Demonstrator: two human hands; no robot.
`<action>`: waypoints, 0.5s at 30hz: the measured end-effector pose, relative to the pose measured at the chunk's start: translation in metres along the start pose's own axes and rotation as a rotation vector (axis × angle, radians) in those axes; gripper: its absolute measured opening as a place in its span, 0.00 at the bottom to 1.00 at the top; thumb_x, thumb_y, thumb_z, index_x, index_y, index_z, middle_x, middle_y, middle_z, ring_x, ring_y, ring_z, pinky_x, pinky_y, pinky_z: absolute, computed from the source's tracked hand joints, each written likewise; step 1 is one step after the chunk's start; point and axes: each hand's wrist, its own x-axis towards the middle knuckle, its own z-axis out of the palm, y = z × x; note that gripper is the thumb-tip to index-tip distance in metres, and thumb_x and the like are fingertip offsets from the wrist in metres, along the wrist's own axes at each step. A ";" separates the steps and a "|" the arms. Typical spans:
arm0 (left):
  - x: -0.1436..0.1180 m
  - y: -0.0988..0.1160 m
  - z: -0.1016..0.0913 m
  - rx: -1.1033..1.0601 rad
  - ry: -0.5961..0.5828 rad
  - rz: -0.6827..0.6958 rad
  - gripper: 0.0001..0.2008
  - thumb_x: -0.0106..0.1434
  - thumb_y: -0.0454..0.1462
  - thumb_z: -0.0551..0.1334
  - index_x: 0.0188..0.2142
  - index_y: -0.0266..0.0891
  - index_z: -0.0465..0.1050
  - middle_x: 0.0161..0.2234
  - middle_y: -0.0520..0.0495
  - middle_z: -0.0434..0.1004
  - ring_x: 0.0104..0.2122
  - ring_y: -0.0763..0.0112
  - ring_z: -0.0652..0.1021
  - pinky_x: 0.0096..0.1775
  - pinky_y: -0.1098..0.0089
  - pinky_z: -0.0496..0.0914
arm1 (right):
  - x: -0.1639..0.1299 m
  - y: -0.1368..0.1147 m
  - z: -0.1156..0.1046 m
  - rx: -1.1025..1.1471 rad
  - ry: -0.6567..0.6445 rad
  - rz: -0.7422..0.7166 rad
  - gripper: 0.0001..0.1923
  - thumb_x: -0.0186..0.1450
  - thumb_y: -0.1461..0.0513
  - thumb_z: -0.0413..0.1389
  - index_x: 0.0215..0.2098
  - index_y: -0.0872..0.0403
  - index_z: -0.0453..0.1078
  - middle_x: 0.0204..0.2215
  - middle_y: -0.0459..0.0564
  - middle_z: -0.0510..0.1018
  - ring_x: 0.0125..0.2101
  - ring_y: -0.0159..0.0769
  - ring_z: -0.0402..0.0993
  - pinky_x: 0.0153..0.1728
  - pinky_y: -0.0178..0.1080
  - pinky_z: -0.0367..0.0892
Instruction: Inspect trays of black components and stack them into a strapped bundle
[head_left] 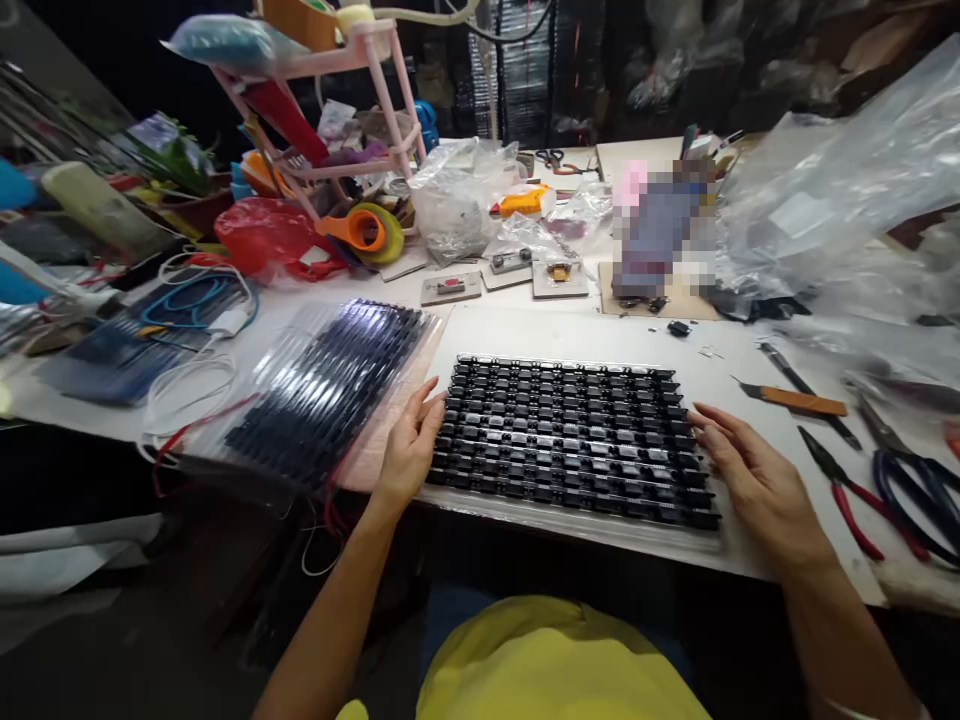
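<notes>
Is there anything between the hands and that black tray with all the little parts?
No. The left hand touches the black tray's left edge and the right hand rests at its right edge. Nothing visible sits between either hand and the tray.

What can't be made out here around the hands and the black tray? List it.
Head view only:
- Small parts in the black tray: too small to identify.
- Left hand and right hand: palms face down, so their grip on the tray's ends is hidden.
- Pixelated patch: blurred out.
- Blue-handled scissors: cut off by the right edge.
</notes>
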 end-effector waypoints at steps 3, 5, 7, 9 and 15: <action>0.003 -0.002 0.006 0.012 0.016 0.011 0.19 0.62 0.43 0.60 0.53 0.43 0.70 0.50 0.47 0.74 0.48 0.66 0.73 0.50 0.72 0.63 | 0.002 -0.003 0.005 0.086 0.028 -0.025 0.23 0.64 0.48 0.51 0.52 0.50 0.68 0.51 0.50 0.72 0.52 0.42 0.67 0.57 0.48 0.57; 0.002 -0.004 0.009 -0.042 0.039 0.016 0.18 0.63 0.43 0.59 0.52 0.44 0.70 0.53 0.48 0.71 0.48 0.67 0.73 0.49 0.73 0.64 | 0.001 -0.003 0.007 0.152 0.038 -0.009 0.21 0.65 0.49 0.51 0.52 0.49 0.69 0.51 0.50 0.73 0.52 0.41 0.67 0.55 0.46 0.59; 0.000 -0.007 0.010 -0.111 0.066 0.050 0.17 0.64 0.42 0.58 0.52 0.44 0.69 0.57 0.49 0.67 0.49 0.69 0.72 0.47 0.74 0.65 | 0.000 -0.002 0.007 0.234 0.050 0.004 0.19 0.65 0.51 0.51 0.51 0.48 0.69 0.50 0.50 0.74 0.51 0.40 0.68 0.51 0.43 0.63; -0.001 -0.010 0.010 -0.159 0.089 0.099 0.17 0.65 0.41 0.57 0.52 0.43 0.68 0.57 0.48 0.66 0.51 0.69 0.72 0.45 0.74 0.65 | -0.001 0.000 0.006 0.335 0.076 -0.006 0.17 0.66 0.52 0.52 0.50 0.48 0.70 0.51 0.49 0.73 0.51 0.40 0.68 0.46 0.39 0.65; -0.002 -0.011 0.012 -0.261 0.105 0.105 0.17 0.65 0.40 0.57 0.53 0.43 0.66 0.52 0.45 0.72 0.52 0.67 0.71 0.48 0.71 0.64 | -0.003 -0.002 0.003 0.550 0.139 -0.062 0.14 0.67 0.57 0.51 0.48 0.48 0.72 0.51 0.50 0.73 0.51 0.39 0.68 0.41 0.37 0.64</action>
